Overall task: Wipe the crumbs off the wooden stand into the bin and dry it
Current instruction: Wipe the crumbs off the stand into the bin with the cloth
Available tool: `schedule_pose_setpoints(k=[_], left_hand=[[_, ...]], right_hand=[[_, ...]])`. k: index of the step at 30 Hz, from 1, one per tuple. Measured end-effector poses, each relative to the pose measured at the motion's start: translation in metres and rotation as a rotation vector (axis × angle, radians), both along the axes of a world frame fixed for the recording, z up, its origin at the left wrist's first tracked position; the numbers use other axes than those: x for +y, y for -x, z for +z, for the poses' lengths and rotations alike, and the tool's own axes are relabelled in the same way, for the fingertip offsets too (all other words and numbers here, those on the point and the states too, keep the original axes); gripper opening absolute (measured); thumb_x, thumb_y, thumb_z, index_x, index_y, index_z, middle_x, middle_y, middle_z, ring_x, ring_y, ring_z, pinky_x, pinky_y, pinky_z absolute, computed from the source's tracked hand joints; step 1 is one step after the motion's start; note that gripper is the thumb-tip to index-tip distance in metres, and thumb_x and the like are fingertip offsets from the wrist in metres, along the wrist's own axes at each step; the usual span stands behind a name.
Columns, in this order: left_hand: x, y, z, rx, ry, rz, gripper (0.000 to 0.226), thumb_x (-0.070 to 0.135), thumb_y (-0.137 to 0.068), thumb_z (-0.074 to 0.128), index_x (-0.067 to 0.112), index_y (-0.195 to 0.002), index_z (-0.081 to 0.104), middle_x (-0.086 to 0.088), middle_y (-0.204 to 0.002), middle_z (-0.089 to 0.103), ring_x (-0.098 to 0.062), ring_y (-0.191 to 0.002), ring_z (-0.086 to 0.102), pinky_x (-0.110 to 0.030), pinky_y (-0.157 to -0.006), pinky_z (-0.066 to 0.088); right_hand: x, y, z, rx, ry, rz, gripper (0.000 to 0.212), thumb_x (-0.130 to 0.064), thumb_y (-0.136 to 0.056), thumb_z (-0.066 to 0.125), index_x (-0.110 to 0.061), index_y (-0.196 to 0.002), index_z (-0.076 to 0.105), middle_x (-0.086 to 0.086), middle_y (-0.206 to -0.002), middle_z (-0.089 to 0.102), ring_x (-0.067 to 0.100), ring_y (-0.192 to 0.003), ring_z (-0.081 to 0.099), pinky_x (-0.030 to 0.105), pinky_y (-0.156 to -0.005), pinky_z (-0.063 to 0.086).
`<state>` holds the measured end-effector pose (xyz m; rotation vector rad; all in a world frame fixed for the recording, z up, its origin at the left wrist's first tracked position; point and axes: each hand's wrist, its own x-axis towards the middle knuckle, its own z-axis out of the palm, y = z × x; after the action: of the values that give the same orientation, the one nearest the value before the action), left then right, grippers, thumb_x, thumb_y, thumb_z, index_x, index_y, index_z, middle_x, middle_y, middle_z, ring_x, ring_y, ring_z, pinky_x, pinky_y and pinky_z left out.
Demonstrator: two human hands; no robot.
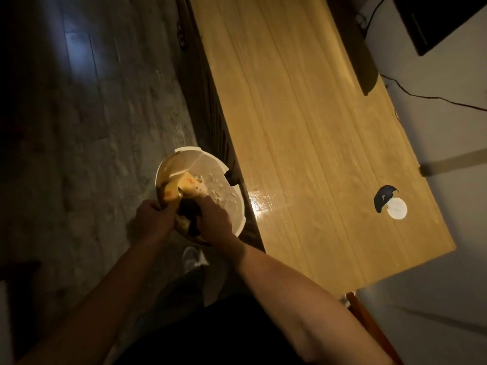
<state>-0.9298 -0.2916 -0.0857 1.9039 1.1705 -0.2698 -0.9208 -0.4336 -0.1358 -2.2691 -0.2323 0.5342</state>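
the left hand [155,218] is curled tight around the near left rim of the wooden stand [193,237], a dark round piece tilted over the white bin [238,204]. the bin sits on the floor [87,159], just beside the long edge of the wooden table [303,127]. inside the bin lie a yellow carton [184,184] and pale crumbs [221,192]. the right hand [214,219] is closed over a dark cloth [188,208], pressing it to the stand above the bin. further right, near the table's near right corner, a dark blue scrap [382,200] touches a white round disc [397,209]. a black cable [434,97] runs off the far right edge.
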Motion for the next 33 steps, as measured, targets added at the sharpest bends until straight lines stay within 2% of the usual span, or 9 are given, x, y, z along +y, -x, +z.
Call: schedule_pose_setpoints(k=[3, 7, 12, 14, 18, 21, 27, 30, 33], left_hand=[[0.009, 0.015, 0.006, -0.046, 0.042, 0.01, 0.032, 0.036, -0.078, 0.073, 0.014, -0.099, 0.064, -0.003, -0.089, 0.066, -0.023, -0.081, 0.065, -0.029, -0.059, 0.048], [0.003, 0.028, 0.007, -0.074, 0.104, 0.09, 0.016, 0.019, -0.081, 0.076, 0.015, -0.09, 0.064, -0.009, -0.093, 0.067, -0.024, -0.082, 0.064, -0.032, -0.069, 0.051], [-0.005, 0.045, 0.004, 0.002, 0.06, -0.013, 0.046, 0.027, -0.083, 0.077, -0.004, -0.114, 0.063, -0.02, -0.109, 0.066, -0.036, -0.1, 0.065, -0.04, -0.078, 0.052], [-0.004, 0.05, 0.002, 0.029, 0.049, -0.023, 0.048, 0.026, -0.082, 0.078, -0.006, -0.114, 0.063, -0.024, -0.109, 0.066, -0.039, -0.1, 0.065, -0.041, -0.076, 0.052], [-0.006, 0.061, 0.0, 0.049, 0.019, -0.007, 0.028, 0.024, -0.083, 0.077, 0.001, -0.092, 0.064, -0.016, -0.088, 0.063, -0.034, -0.085, 0.063, -0.036, -0.068, 0.048], [-0.015, 0.073, -0.006, 0.051, -0.014, -0.04, 0.032, 0.024, -0.083, 0.074, -0.005, -0.096, 0.069, -0.02, -0.088, 0.069, -0.036, -0.082, 0.066, -0.041, -0.067, 0.055], [-0.036, 0.09, -0.017, 0.057, 0.001, 0.052, 0.036, 0.025, -0.072, 0.081, -0.001, -0.093, 0.067, -0.023, -0.095, 0.069, -0.039, -0.09, 0.067, -0.043, -0.068, 0.055], [-0.048, 0.089, -0.018, 0.033, 0.019, 0.053, 0.036, 0.02, -0.074, 0.081, -0.002, -0.098, 0.066, -0.02, -0.094, 0.067, -0.038, -0.091, 0.066, -0.034, -0.059, 0.049], [-0.056, 0.087, -0.017, 0.015, 0.017, 0.037, 0.033, 0.021, -0.077, 0.08, 0.003, -0.099, 0.063, -0.015, -0.096, 0.063, -0.031, -0.088, 0.061, -0.041, -0.071, 0.052]], right_hand=[[-0.004, 0.024, 0.01, 0.1, -0.056, -0.106, 0.039, -0.016, -0.102, 0.055, -0.019, -0.141, 0.056, 0.009, -0.133, 0.065, 0.028, -0.123, 0.061, 0.043, -0.107, 0.047], [-0.036, 0.03, 0.035, 0.099, -0.014, -0.287, 0.044, -0.031, -0.102, 0.056, -0.025, -0.145, 0.051, 0.004, -0.126, 0.069, 0.022, -0.113, 0.064, 0.032, -0.096, 0.051], [-0.099, 0.031, 0.069, -0.023, -0.144, -0.586, 0.027, -0.032, -0.101, 0.059, -0.021, -0.125, 0.065, -0.018, -0.095, 0.066, -0.013, -0.088, 0.061, 0.005, -0.072, 0.043], [-0.14, 0.021, 0.084, -0.084, -0.108, -0.643, 0.025, -0.026, -0.101, 0.058, -0.02, -0.125, 0.065, -0.015, -0.099, 0.068, -0.007, -0.088, 0.063, 0.01, -0.077, 0.045], [-0.242, -0.013, 0.099, -0.161, 0.076, -0.801, 0.034, -0.019, -0.102, 0.052, -0.016, -0.135, 0.059, 0.004, -0.119, 0.071, 0.02, -0.108, 0.065, 0.04, -0.097, 0.051], [-0.322, -0.051, 0.092, -0.129, 0.273, -0.918, 0.042, -0.018, -0.103, 0.049, -0.014, -0.145, 0.049, 0.013, -0.132, 0.064, 0.032, -0.121, 0.06, 0.046, -0.106, 0.046], [-0.366, -0.076, 0.055, -0.035, 0.537, -0.802, 0.041, -0.009, -0.098, 0.053, -0.012, -0.139, 0.05, 0.02, -0.133, 0.056, 0.042, -0.12, 0.056, 0.053, -0.095, 0.048], [-0.334, -0.059, 0.037, -0.122, 0.71, -0.715, 0.058, 0.0, -0.089, 0.06, -0.01, -0.143, 0.043, 0.02, -0.138, 0.048, 0.046, -0.113, 0.057, 0.057, -0.087, 0.053], [-0.286, -0.037, 0.031, -0.191, 0.742, -0.648, 0.076, -0.004, -0.084, 0.069, -0.016, -0.15, 0.034, 0.017, -0.146, 0.044, 0.043, -0.108, 0.06, 0.053, -0.078, 0.056]])
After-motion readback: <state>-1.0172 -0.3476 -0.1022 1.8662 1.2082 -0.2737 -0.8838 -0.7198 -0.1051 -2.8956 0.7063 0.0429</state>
